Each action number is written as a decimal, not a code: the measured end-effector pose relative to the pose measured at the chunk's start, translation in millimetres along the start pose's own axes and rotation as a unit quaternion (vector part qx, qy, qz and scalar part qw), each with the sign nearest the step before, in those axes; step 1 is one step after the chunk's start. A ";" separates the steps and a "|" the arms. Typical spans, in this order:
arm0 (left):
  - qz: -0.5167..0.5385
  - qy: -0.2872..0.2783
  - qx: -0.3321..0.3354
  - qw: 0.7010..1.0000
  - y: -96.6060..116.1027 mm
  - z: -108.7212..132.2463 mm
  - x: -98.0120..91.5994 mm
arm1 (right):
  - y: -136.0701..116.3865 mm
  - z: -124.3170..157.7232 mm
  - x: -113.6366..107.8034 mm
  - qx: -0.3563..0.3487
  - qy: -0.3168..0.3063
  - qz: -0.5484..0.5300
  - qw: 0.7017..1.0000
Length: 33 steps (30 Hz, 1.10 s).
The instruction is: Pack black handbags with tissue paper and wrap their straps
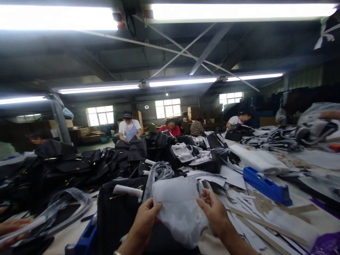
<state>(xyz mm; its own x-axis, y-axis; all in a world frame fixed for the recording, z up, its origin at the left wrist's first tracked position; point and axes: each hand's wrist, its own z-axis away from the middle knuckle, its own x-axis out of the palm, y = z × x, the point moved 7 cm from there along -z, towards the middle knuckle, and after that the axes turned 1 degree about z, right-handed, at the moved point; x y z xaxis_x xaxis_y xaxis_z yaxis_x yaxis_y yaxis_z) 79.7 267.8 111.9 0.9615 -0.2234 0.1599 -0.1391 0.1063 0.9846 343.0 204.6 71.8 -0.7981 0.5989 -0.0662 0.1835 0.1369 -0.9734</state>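
Observation:
In the head view a white, thin translucent sheet (179, 209), perhaps a foam or plastic wrap, is spread between my hands. My left hand (145, 226) pinches its left edge between thumb and fingers. At the opposite edge my right hand (214, 209) has thumb and fingers curled together on the sheet's side. Just behind the right fingers sits a grey, rounded object (204, 185), partly hidden. Beneath the sheet lies a black bag (119, 209) with a gold zipper and a white paper roll (127, 191) on it. Clear-wrapped straps (162, 171) coil behind the sheet.
A blue tape dispenser (267, 184) stands right, beside scattered white and tan strips (249, 216). Another blue dispenser (86, 235) is at lower left. Black bags (87, 161) pile up behind. Another person's hand (14, 228) holds wrapped straps at left; co-workers sit farther back.

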 end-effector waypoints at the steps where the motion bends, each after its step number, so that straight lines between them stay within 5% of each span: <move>1: 0.015 -0.012 -0.003 1.000 -1.6 1.4 0.7 | 1.2 -5.3 1.8 0.010 0.004 0.007 1.000; 8: 0.066 -0.041 -0.027 0.997 -17.9 -3.6 -3.6 | -3.7 -21.6 25.6 0.010 -0.073 -0.034 0.997; 16: 0.084 -0.010 -0.067 0.994 -33.1 -9.1 -16.5 | -3.0 -2.0 -16.0 -0.112 -0.040 0.039 0.992; 21: 0.088 -0.012 -0.073 0.993 -29.5 -3.2 -7.0 | 39.9 -8.8 -33.0 0.008 -0.046 0.076 0.996; 24: 0.082 -0.010 -0.067 0.994 -24.6 1.5 -0.9 | 41.5 -11.5 -42.3 0.015 0.007 0.087 0.996; 27: 0.068 -0.007 -0.056 0.996 -20.0 5.3 4.6 | 6.4 -0.1 -44.6 -0.081 0.093 0.115 0.986; 29: 0.055 -0.008 -0.049 0.997 -17.3 7.5 10.2 | -22.4 13.0 -25.5 -0.129 0.046 0.131 0.982; 33: 0.030 -0.028 -0.043 0.998 -14.0 11.8 26.7 | -56.5 40.2 35.9 -0.115 -0.173 0.123 0.971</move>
<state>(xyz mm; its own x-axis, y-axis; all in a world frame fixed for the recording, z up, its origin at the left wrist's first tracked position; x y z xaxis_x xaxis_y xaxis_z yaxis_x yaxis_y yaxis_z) 104.5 248.9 103.3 0.9369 -0.2686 0.2240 -0.1725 0.2022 0.9640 281.0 186.7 115.6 -0.8518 0.3411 -0.3977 0.4836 0.2199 -0.8472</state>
